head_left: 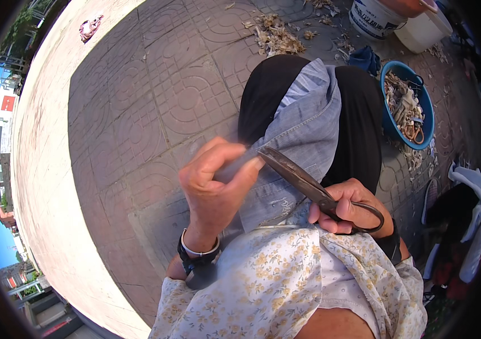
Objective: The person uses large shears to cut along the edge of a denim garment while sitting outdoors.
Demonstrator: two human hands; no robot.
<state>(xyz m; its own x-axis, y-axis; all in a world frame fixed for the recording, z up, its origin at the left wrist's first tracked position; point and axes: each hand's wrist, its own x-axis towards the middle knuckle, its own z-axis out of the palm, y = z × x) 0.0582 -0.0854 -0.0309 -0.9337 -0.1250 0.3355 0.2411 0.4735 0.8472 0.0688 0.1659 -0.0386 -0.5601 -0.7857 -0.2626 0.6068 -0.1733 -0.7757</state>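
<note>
Right fingers [337, 227]: wrapped round dark scissors [298, 176] | left fingers [224, 151]: near blade tips [264, 151], blurred, can't tell if gripping

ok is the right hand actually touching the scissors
Touching. The head view shows it plainly: the right hand is closed around the handle end of the scissors, with the blades sticking out beyond the grip.

Sunlit pavement [46, 169] glaring; shaded tiles [139, 113] dimmer; left hand [205, 189] slightly blurred; edges fisheye-bent
</note>
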